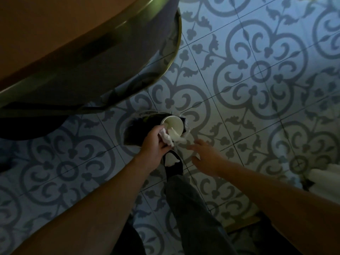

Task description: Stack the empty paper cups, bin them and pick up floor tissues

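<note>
A small dark bin [135, 130] with a plastic liner stands on the patterned floor near the middle of the view. A white paper cup [173, 126] lies inside it, mouth facing up toward me. My left hand [156, 142] hovers over the bin's near rim, closed around crumpled white tissues [166, 138] that spill toward the cup. My right hand [206, 155] is just right of the bin, fingers spread, holding nothing. A bit of white shows beneath its palm; whether it is tissue I cannot tell.
A round table [73, 52] with a metal rim overhangs the upper left, close to the bin. My foot in a dark sandal [173, 162] and my trouser leg [193, 208] are below the hands. Something white [323, 179] lies at the right edge of the tiled floor [257, 70].
</note>
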Demonstrator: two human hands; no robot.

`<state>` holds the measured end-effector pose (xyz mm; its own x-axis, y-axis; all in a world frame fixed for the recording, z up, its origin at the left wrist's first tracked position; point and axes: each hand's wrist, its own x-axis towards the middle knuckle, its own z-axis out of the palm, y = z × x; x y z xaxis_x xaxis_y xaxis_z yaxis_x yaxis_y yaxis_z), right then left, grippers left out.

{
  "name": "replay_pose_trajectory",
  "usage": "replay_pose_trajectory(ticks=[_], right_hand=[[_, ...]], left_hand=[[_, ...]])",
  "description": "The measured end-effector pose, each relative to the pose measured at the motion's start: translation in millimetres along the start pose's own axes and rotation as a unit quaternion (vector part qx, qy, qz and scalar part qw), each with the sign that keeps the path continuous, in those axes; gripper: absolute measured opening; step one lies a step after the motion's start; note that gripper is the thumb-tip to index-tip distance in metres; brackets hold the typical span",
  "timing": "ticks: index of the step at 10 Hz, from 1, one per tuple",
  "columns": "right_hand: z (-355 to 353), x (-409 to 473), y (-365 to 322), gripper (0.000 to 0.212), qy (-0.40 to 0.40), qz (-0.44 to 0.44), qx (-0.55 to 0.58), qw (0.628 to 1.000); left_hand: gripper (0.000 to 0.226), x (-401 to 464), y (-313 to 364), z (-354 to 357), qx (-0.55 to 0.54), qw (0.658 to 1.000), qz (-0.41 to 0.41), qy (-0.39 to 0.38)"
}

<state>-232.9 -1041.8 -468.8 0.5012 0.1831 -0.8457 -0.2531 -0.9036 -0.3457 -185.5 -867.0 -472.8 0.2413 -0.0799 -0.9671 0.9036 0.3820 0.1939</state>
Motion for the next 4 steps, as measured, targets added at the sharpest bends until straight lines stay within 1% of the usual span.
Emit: replay_pose_trajectory(ticks=[1,2,3,4], right_hand=[[8.7,-11.9,20.2,0.047,-0.037,0.030,-0.002,0.999],[15.9,-27.3,35.3,0.045,-0.052,0.052,-0.004,0.997],[22.7,-38.3,45.0,0.042,-0.062,0.088,0.006,0.994],[26.7,-43.7,45.6,0.038,-0.052,0.116,0.045,0.991]], left_hand=[[0.034,-1.4,-0.1,4.1,-0.005,1.000,0.010,-0.009],[0.028,-5.4,-0.6,1.1,0.002,1.000,0.007,-0.003],[0.030,-6.7,-2.8,-11.3,0.024,1.000,0.010,0.003],[0.035,-17.3,-8.2,-30.7,0.054,0.998,0.003,0.024]])
